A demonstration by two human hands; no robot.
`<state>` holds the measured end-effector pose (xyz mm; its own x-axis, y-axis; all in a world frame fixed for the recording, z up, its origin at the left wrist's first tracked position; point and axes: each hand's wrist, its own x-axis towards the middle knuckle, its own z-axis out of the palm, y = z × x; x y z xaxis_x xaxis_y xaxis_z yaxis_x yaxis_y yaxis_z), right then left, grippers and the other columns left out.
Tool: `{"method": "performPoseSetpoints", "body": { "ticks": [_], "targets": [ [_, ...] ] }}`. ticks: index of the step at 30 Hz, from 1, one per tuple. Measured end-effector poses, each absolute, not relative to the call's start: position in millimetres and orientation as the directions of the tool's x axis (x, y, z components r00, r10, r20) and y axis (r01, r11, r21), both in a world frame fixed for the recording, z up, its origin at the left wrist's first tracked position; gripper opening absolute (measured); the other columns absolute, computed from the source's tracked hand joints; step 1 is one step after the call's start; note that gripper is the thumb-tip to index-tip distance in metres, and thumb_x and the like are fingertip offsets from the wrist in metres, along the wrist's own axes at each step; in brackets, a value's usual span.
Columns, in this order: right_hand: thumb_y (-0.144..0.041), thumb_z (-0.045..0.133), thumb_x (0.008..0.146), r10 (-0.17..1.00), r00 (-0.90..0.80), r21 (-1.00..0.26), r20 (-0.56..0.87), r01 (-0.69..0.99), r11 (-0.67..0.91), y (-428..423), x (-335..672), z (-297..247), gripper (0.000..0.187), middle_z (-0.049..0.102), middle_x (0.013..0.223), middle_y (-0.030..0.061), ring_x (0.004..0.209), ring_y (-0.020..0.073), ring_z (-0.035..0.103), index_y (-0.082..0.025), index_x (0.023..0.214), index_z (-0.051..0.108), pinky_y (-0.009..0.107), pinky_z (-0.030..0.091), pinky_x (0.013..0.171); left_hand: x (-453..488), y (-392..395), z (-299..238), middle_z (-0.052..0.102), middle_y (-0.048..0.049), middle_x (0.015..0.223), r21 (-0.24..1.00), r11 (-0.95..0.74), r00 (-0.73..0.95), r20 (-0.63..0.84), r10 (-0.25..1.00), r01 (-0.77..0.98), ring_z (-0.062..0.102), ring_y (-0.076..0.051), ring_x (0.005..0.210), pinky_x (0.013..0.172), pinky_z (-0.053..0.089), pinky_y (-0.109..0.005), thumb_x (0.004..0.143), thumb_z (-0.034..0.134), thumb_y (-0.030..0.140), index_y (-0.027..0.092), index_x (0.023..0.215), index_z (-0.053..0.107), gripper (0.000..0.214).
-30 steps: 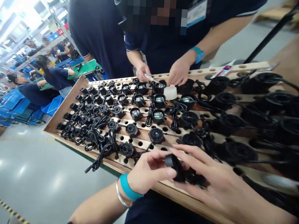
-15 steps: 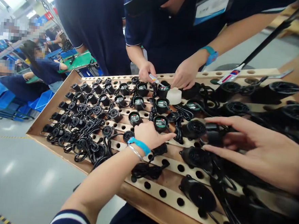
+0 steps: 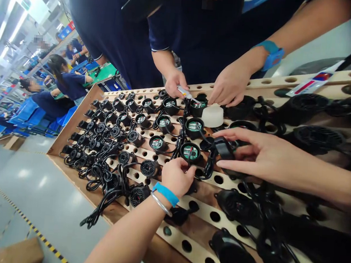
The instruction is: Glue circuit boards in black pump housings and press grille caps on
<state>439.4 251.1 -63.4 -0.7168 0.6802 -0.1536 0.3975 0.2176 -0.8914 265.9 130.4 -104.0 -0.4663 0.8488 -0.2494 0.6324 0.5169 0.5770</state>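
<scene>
My left hand (image 3: 177,176) has its fingers curled against the near side of a round black housing (image 3: 191,152), whose open top shows a green circuit board; some fingertips are hidden. To the right, my right hand (image 3: 249,152) pinches a short black ring-shaped cap (image 3: 223,147) between thumb and fingers, just beside that housing. A bundled black cable (image 3: 209,165) lies under the cap. Behind, more open housings (image 3: 194,127) with circuit boards sit in the rack.
A wooden rack with perforated slats (image 3: 211,216) carries rows of black housings and coiled cables. Across it, a co-worker's hand (image 3: 176,83) holds a white tube at a housing; their other hand (image 3: 231,84) rests near a white round container (image 3: 212,115). Another tube (image 3: 314,82) lies far right.
My right hand has moved left with the black cap, closer to the open housing. My left hand has shifted down and right, and its thumb has drawn in. The view has turned slightly.
</scene>
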Motion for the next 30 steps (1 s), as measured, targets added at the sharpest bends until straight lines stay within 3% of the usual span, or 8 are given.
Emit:
{"method": "performPoseSetpoints", "body": {
  "ticks": [3, 8, 13, 16, 18, 30],
  "targets": [
    [-0.051, 0.064, 0.073, 0.626, -0.752, -0.898, -0.205, 0.398, 0.185, 263, 428, -69, 0.06, 0.066, 0.1, 0.0079, 0.053, 0.0093, 0.052, -0.021, 0.124, 0.053, 0.026, 0.044, 0.051, 270, 127, -111, 0.071, -0.0062, 0.075, 0.662, 0.537, -0.479, -0.293, 0.828, 0.523, 0.062, -0.016, 0.068, 0.064, 0.047, -0.025, 0.08, 0.064, 0.028, 0.014, 0.08, 0.068, 0.015],
    [-0.045, 0.053, 0.084, 0.504, -0.858, -0.809, -0.101, 0.366, 0.46, 279, 413, -78, 0.052, 0.064, 0.084, 0.0032, 0.058, 0.0104, 0.052, -0.017, 0.129, 0.053, 0.026, 0.042, 0.057, 272, 125, -111, 0.071, -0.0063, 0.08, 0.669, 0.496, -0.448, -0.262, 0.855, 0.554, 0.063, -0.017, 0.073, 0.07, 0.048, -0.027, 0.083, 0.059, 0.027, 0.015, 0.088, 0.07, 0.018],
    [-0.032, 0.058, 0.083, 0.307, -0.95, -0.496, 0.055, 0.24, 0.834, 286, 397, -88, 0.043, 0.061, 0.104, 0.0072, 0.069, 0.014, 0.059, -0.021, 0.124, 0.06, 0.029, 0.047, 0.064, 273, 125, -104, 0.069, -0.0034, 0.071, 0.616, 0.487, -0.4, -0.286, 0.871, 0.62, 0.058, -0.017, 0.065, 0.064, 0.042, -0.027, 0.084, 0.054, 0.028, 0.018, 0.08, 0.07, 0.019],
    [-0.027, 0.062, 0.077, 0.202, -0.977, -0.266, 0.074, 0.176, 0.948, 287, 387, -94, 0.049, 0.06, 0.107, 0.0075, 0.068, 0.0171, 0.061, -0.024, 0.126, 0.06, 0.028, 0.044, 0.056, 273, 126, -103, 0.067, -0.0029, 0.068, 0.605, 0.478, -0.388, -0.286, 0.877, 0.636, 0.055, -0.016, 0.062, 0.061, 0.039, -0.027, 0.084, 0.053, 0.029, 0.019, 0.074, 0.068, 0.021],
    [-0.024, 0.059, 0.076, 0.148, -0.987, -0.186, 0.063, 0.134, 0.973, 286, 382, -98, 0.051, 0.06, 0.109, 0.0064, 0.063, 0.0151, 0.06, -0.027, 0.127, 0.058, 0.026, 0.039, 0.05, 273, 126, -103, 0.067, -0.0034, 0.068, 0.602, 0.474, -0.38, -0.286, 0.88, 0.643, 0.056, -0.017, 0.062, 0.061, 0.038, -0.027, 0.084, 0.052, 0.03, 0.02, 0.072, 0.067, 0.021],
    [-0.008, 0.043, 0.073, 0.005, -0.999, -0.207, 0.044, -0.005, 0.978, 287, 373, -106, 0.057, 0.062, 0.115, 0.0046, 0.073, 0.0153, 0.062, -0.027, 0.125, 0.06, 0.025, 0.041, 0.052, 269, 125, -105, 0.068, -0.0055, 0.07, 0.622, 0.465, -0.344, -0.312, 0.885, 0.63, 0.058, -0.019, 0.064, 0.06, 0.038, -0.029, 0.085, 0.05, 0.029, 0.019, 0.074, 0.067, 0.022]
  ]
}}
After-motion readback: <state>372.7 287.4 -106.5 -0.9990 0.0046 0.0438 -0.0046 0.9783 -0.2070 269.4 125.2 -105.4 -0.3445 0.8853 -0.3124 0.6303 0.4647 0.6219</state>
